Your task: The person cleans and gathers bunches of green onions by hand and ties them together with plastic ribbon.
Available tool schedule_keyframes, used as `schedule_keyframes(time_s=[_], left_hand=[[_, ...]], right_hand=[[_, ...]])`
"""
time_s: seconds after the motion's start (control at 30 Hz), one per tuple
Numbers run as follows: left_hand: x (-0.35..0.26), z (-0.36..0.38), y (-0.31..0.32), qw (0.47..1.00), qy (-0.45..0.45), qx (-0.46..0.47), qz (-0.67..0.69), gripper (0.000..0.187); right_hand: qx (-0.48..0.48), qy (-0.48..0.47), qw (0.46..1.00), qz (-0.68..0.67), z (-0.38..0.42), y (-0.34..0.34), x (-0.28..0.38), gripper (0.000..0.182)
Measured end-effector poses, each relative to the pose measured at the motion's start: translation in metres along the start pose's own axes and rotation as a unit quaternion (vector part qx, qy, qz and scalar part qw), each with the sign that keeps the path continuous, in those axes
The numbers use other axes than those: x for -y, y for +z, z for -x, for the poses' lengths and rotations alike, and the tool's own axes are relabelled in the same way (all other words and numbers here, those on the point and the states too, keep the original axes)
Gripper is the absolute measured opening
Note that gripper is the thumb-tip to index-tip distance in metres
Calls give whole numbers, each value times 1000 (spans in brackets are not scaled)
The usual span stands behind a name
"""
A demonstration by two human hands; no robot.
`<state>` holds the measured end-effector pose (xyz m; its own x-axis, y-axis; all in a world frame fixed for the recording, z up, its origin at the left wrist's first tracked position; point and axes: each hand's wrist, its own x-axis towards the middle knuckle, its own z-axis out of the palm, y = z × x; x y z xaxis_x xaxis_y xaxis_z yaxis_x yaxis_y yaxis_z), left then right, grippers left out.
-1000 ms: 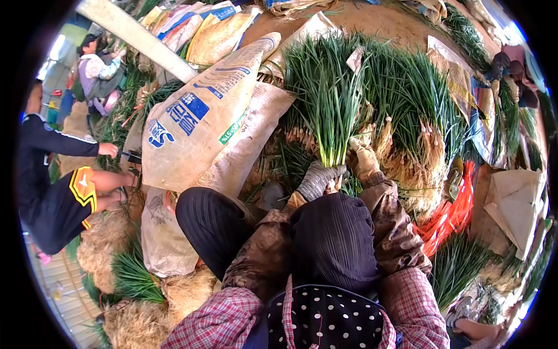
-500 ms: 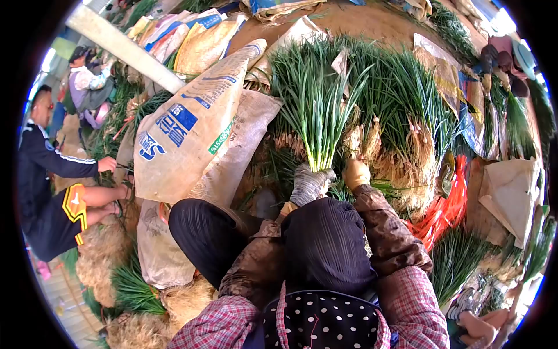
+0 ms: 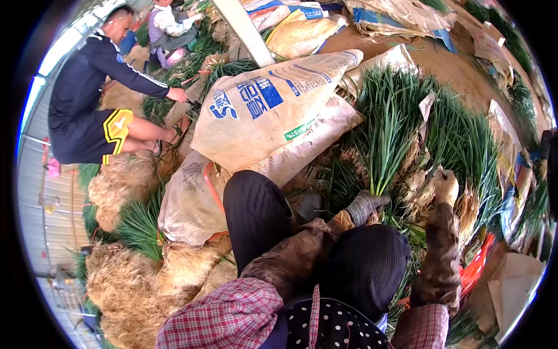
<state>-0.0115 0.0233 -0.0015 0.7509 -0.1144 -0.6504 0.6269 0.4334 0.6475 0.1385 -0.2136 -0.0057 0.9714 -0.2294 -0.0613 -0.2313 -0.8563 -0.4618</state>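
My left hand [image 3: 366, 208], in a grey glove, is closed around the lower stems of a bunch of green onions [image 3: 383, 139]. The leaves of that bunch fan upward and away from me. To its right, my right hand [image 3: 446, 186], in a tan glove, reaches over the roots of other green onions [image 3: 465, 142] that lie in a row. Its fingers are curled in at the root ends; what they grip, if anything, is hidden. Pale dry roots [image 3: 415, 186] show between the two hands.
Large printed sacks [image 3: 273, 104] lie to my left, over a paler sack [image 3: 192, 203]. Root bundles [image 3: 125, 285] are piled at lower left. A person in dark clothes [image 3: 87, 110] sits beyond, reaching toward the sacks. Red plastic strips [image 3: 478, 264] lie at right. A post [image 3: 247, 35] stands ahead.
My view has swung, so the scene sits further right and left-side things show more. My right hand has moved away from my left, out to the roots. The left keeps its bunch.
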Motion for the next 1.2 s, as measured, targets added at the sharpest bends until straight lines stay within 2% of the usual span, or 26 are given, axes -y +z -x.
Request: schedule_keyframes(time_s=[0.07, 0.1, 0.13, 0.17, 0.2, 0.27, 0.3, 0.33, 0.37, 0.4, 0.47, 0.53, 0.57, 0.6, 0.67, 0.7, 0.8, 0.83, 0.87, 0.97, 1.0, 1.03, 1.07, 1.13, 1.17, 1.2], left_hand=[[8, -17, -5, 1000, -11, 7, -25, 18], [6, -6, 3, 998, -11, 17, 58, 14], [-1, 7, 23, 978, 0, -38, 203, 12], [8, -2, 7, 993, -8, 45, 105, 10], [18, -6, 5, 990, -16, 55, 132, 9], [-1, 3, 9, 997, -40, 62, 33, 12], [-11, 8, 11, 996, -52, 68, -16, 14], [4, -8, 3, 997, -23, 62, -33, 16], [22, -25, 4, 997, 9, 61, 44, 23], [12, -11, 7, 995, -39, 43, 77, 29], [4, -6, 10, 998, -53, 10, 20, 24], [5, -9, 3, 997, -75, 8, 11, 18], [7, -11, 1, 996, -87, 8, 6, 16], [6, -10, 3, 995, -103, -8, -7, 16], [-1, -6, 10, 990, -132, -37, -34, 17], [-6, 1, 17, 993, -84, -45, -77, 17], [-4, -6, 12, 988, -118, -33, -92, 16], [-3, -8, 11, 989, -114, -38, -82, 15], [-3, -12, 11, 990, -110, -42, -73, 14], [-15, -4, 19, 976, -128, -73, -157, 13], [-20, 0, 21, 966, -136, -88, -203, 13], [-16, 4, 20, 979, -62, -63, -184, 14], [-10, 5, 21, 988, -53, -64, -127, 14], [3, -3, 18, 997, -36, -68, -11, 15], [10, -15, 12, 996, -23, -70, -45, 16], [7, -13, 15, 998, -18, -56, -3, 19]], right_hand=[[-72, -201, 953, -215, 26, 14, -9, 11], [-69, -233, 948, -207, 48, 16, -8, 7], [-67, -261, 943, -196, 76, 17, -5, 4], [-35, -247, 940, -235, 101, 20, -3, 3], [-3, -229, 934, -274, 128, 21, -1, 4], [124, -156, 926, -321, 164, 21, 3, 10], [163, -178, 905, -349, 171, 22, -2, 10], [203, -204, 880, -378, 176, 21, 0, 11], [253, -156, 874, -384, 184, 18, 2, 12], [286, -145, 882, -346, 187, 15, 5, 10], [336, -147, 855, -365, 175, 22, -9, 13], [332, -90, 877, -335, 161, 30, -10, 22], [306, -62, 896, -317, 153, 30, -8, 34], [245, -62, 915, -316, 141, 49, -16, 34], [256, -12, 900, -353, 128, 33, 12, 43], [242, -20, 901, -359, 121, 36, 19, 39], [199, -49, 939, -276, 105, 63, 25, 31], [228, -2, 918, -325, 107, 54, 33, 22], [190, -61, 919, -341, 109, 63, 27, 21], [231, 25, 901, -366, 127, 36, 38, 20], [182, 25, 906, -380, 131, 46, 30, 16], [194, 77, 899, -385, 133, 58, 19, 18], [205, 127, 889, -388, 136, 68, 6, 21], [168, 50, 962, -209, 149, 70, -4, 22], [267, 15, 961, -67, 153, 65, -4, 19], [357, -22, 931, 79, 154, 59, -3, 15]])
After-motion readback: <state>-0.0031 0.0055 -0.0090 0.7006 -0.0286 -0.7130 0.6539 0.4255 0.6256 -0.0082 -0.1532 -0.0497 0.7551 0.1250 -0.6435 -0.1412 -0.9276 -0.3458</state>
